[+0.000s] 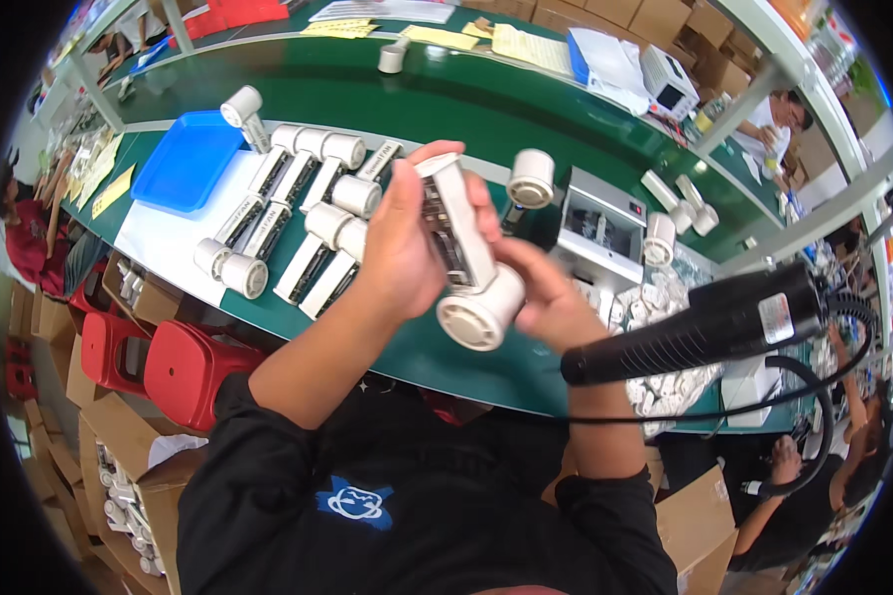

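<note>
Over the front of the bench I hold a white handheld fan [471, 288] at a tilt, its round head low and toward me. My left hand [407, 238] is closed around the handle, whose dark inner side shows. At the fan's head and the lower handle is my right hand [556, 293], fingers curled against it and slightly blurred. Left of my hands, several similar fans [308, 188] lie in rows on a white sheet. Another white fan [533, 178] stands just beyond my right hand.
A black cylindrical tool [685, 337] with a cable hangs over my right forearm. Behind it lie a grey metal box [600, 233] and a pile of white parts [665, 392]. The blue tray [184, 164] is at left. Red stools [184, 372] and cartons flank the bench; other people work nearby.
</note>
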Demonstrator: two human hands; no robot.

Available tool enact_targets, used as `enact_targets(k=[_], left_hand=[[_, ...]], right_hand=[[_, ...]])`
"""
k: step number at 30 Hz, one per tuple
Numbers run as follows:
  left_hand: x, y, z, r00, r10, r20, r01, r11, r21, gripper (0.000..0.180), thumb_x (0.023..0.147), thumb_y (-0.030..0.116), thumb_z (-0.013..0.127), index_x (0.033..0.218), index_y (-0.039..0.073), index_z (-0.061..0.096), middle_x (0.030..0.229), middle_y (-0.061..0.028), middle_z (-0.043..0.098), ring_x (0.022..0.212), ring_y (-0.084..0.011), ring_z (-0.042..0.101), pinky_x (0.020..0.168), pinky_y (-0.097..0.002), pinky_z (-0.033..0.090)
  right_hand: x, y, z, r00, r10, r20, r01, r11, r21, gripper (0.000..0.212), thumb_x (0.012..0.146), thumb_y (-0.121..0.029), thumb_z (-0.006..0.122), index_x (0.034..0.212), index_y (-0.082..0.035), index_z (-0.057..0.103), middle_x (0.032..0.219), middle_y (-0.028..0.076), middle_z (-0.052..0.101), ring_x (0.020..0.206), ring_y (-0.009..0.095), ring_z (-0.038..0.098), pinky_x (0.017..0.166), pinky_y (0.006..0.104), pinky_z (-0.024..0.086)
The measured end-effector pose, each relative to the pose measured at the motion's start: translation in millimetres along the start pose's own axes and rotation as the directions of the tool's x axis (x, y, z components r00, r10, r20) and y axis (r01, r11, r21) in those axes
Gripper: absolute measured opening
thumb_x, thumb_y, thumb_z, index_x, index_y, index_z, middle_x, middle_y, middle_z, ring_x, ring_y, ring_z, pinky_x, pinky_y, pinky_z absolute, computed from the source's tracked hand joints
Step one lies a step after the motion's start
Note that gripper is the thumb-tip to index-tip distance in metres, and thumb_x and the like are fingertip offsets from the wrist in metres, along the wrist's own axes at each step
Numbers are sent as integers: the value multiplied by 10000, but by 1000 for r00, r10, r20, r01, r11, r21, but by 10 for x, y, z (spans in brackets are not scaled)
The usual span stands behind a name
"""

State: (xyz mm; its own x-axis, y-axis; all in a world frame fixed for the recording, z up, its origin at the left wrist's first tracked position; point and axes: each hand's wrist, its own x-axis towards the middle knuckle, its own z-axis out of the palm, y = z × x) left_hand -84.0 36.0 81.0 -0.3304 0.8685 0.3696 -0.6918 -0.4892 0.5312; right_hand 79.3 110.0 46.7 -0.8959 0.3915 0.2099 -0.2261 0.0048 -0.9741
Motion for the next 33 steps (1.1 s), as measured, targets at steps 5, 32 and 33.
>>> enact_targets(k=[5,32,33], left_hand=[[277,32,-151,963,-207,171,176,968,182,552,922,511,273,1191,58,435,1021,-87,565,898,-150,538,792,-291,446],[3957,811,-2700,999,-33,-1,-22,-672,740,470,752,219,614,1189,89,501,1189,-195,509,1128,-312,483,909,-403,422],[3722,1023,-2120,997,-41,69,-79,-653,753,474,756,247,607,1188,89,495,1141,-201,540,1100,-322,499,903,-410,419]], right_hand=[[20,71,151,985,123,-121,-111,989,101,955,593,-275,819,1329,10,281,1244,106,422,1160,201,411,977,321,329],[-28,-377,227,754,655,-52,-657,750,-83,579,682,-280,741,1175,-64,529,1140,94,517,1092,237,481,946,346,346],[-145,-276,235,741,669,-65,-671,741,-25,576,700,-303,726,1183,-62,527,1157,94,517,1106,236,480,955,345,343]])
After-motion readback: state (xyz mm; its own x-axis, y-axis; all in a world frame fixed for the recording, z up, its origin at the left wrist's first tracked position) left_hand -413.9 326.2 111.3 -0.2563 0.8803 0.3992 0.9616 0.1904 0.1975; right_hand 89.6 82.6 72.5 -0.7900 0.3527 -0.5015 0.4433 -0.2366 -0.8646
